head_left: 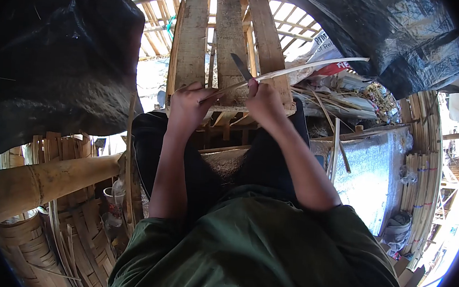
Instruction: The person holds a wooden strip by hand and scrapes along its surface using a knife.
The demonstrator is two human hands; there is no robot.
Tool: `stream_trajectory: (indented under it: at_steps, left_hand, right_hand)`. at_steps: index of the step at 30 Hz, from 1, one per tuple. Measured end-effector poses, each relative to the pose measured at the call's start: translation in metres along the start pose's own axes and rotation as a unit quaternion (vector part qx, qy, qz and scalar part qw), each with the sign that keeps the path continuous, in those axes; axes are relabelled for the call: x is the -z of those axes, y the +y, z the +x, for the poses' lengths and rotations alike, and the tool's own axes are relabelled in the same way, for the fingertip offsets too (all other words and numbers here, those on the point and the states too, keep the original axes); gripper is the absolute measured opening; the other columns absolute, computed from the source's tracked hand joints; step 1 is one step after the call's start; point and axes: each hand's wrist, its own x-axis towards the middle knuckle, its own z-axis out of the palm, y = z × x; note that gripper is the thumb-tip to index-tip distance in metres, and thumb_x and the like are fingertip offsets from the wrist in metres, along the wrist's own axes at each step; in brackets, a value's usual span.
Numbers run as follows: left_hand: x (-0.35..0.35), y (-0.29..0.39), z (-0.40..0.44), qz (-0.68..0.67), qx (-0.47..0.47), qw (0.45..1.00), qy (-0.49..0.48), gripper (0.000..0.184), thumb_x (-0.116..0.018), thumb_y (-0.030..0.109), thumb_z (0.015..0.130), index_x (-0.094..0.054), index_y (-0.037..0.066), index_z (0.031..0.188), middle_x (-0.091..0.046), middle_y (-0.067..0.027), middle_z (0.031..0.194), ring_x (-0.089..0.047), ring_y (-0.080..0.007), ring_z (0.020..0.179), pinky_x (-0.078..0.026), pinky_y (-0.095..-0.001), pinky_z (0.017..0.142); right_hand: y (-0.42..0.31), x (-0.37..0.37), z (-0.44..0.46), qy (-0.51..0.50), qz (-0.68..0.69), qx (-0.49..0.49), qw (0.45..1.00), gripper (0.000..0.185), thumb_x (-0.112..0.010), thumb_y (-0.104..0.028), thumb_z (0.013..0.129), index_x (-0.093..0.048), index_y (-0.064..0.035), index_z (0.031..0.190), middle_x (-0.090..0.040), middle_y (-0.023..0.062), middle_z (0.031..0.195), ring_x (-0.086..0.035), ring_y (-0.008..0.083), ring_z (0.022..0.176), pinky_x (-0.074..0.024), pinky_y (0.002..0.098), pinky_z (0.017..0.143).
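Observation:
My left hand (191, 96) is closed around the near end of a long pale bamboo strip (311, 65), which slants up and away to the right. In my right hand (265, 101) is a knife (239, 65), its dark blade pointing up and to the left. The right thumb lies against the strip, close to where the blade crosses it. Both hands are over the near edge of a wooden plank bench (232, 41). The knife's handle is hidden within my right fist.
Black plastic sheeting (57, 65) hangs at the left, with a thick bamboo pole (48, 183) below it. Cut strips (335, 103) lie to the right of the bench. A silvery sheet (370, 176) and bundled bamboo slats (418, 196) stand farther right. Plastic cups (113, 202) are at lower left.

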Motion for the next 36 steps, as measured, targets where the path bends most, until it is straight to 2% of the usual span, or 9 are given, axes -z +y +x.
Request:
stream_trajectory:
  at_steps: [10,15,18,20,24,26,29,33,36]
  left_hand:
    - [0.0,0.003,-0.001,-0.032,0.031,0.999,-0.009,0.01,-0.078,0.017,0.08,-0.077,0.01,0.088,-0.06,-0.0075,0.067,-0.063,-0.0267,0.063,-0.05,-0.0393,0.063]
    - [-0.002,0.0,-0.001,-0.033,0.01,0.999,0.017,0.01,-0.078,0.018,0.081,-0.077,0.01,0.087,-0.059,-0.0076,0.066,-0.063,-0.0273,0.063,-0.05,-0.0396,0.064]
    - [-0.001,0.001,-0.002,-0.032,0.01,0.999,0.009,0.01,-0.077,0.018,0.081,-0.077,0.01,0.087,-0.059,-0.0077,0.066,-0.063,-0.0273,0.064,-0.05,-0.0396,0.064]
    - [-0.001,0.001,0.0,-0.032,0.021,0.999,0.009,0.01,-0.078,0.018,0.081,-0.077,0.01,0.087,-0.06,-0.0077,0.067,-0.063,-0.0274,0.065,-0.05,-0.0396,0.064]
    - [0.003,0.001,0.002,-0.026,0.015,1.0,0.003,0.01,-0.078,0.018,0.08,-0.077,0.01,0.086,-0.061,-0.0079,0.067,-0.064,-0.0272,0.064,-0.051,-0.0386,0.062]
    - [0.002,0.003,0.0,-0.028,0.024,0.999,-0.008,0.01,-0.078,0.017,0.08,-0.077,0.01,0.086,-0.061,-0.0078,0.068,-0.064,-0.0272,0.064,-0.051,-0.0383,0.061]
    - [0.005,0.005,0.004,-0.041,0.029,0.999,0.011,0.01,-0.079,0.017,0.08,-0.077,0.008,0.085,-0.063,-0.008,0.07,-0.065,-0.0272,0.064,-0.052,-0.0378,0.06]
    - [0.013,0.01,0.004,-0.041,0.06,0.997,-0.021,0.012,-0.08,0.016,0.079,-0.076,0.007,0.084,-0.068,-0.0096,0.074,-0.067,-0.0274,0.067,-0.053,-0.0368,0.062]
    - [0.018,0.007,0.002,-0.048,0.066,0.996,-0.032,0.012,-0.08,0.016,0.079,-0.076,0.006,0.084,-0.07,-0.0102,0.075,-0.068,-0.027,0.067,-0.054,-0.0359,0.062]
  right_hand:
    - [-0.014,0.021,-0.001,-0.115,0.021,-0.03,0.993,0.054,-0.04,-0.034,0.104,-0.067,0.0071,0.082,-0.066,0.0325,0.077,-0.068,0.048,0.079,-0.0542,0.0542,0.073]
    - [-0.006,0.005,0.005,-0.044,0.018,-0.062,0.997,0.052,-0.04,-0.032,0.104,-0.068,0.0068,0.084,-0.067,0.0312,0.077,-0.069,0.0469,0.08,-0.0551,0.0528,0.071]
    - [-0.006,-0.008,-0.006,0.01,0.002,0.067,0.998,0.052,-0.04,-0.032,0.105,-0.068,0.0069,0.084,-0.067,0.0311,0.077,-0.069,0.0456,0.08,-0.0552,0.0529,0.068]
    - [-0.011,0.029,0.009,-0.096,0.015,-0.044,0.994,0.052,-0.04,-0.032,0.105,-0.067,0.0071,0.083,-0.066,0.0325,0.076,-0.069,0.0476,0.079,-0.0555,0.0537,0.07]
    - [-0.017,0.008,0.001,-0.048,0.021,-0.051,0.997,0.05,-0.04,-0.031,0.104,-0.067,0.008,0.088,-0.066,0.0333,0.079,-0.068,0.0486,0.08,-0.0546,0.0534,0.073]
    - [-0.024,0.004,-0.008,-0.036,0.028,0.01,0.999,0.051,-0.042,-0.033,0.103,-0.067,0.0097,0.088,-0.066,0.0329,0.078,-0.069,0.0473,0.08,-0.054,0.0536,0.072]
    - [-0.031,0.027,0.004,-0.096,0.066,-0.101,0.988,0.055,-0.058,-0.04,0.097,-0.067,0.0092,0.075,-0.065,0.0307,0.07,-0.07,0.0452,0.075,-0.0542,0.0505,0.067]
    - [-0.014,0.016,0.022,-0.035,0.073,-0.089,0.993,0.056,-0.071,-0.046,0.085,-0.068,0.0074,0.07,-0.066,0.0281,0.067,-0.07,0.0427,0.074,-0.0548,0.0476,0.067]
    - [-0.013,0.018,0.022,-0.008,0.058,-0.08,0.995,0.053,-0.07,-0.043,0.086,-0.068,0.0074,0.071,-0.066,0.028,0.067,-0.071,0.0424,0.075,-0.0546,0.0475,0.068]
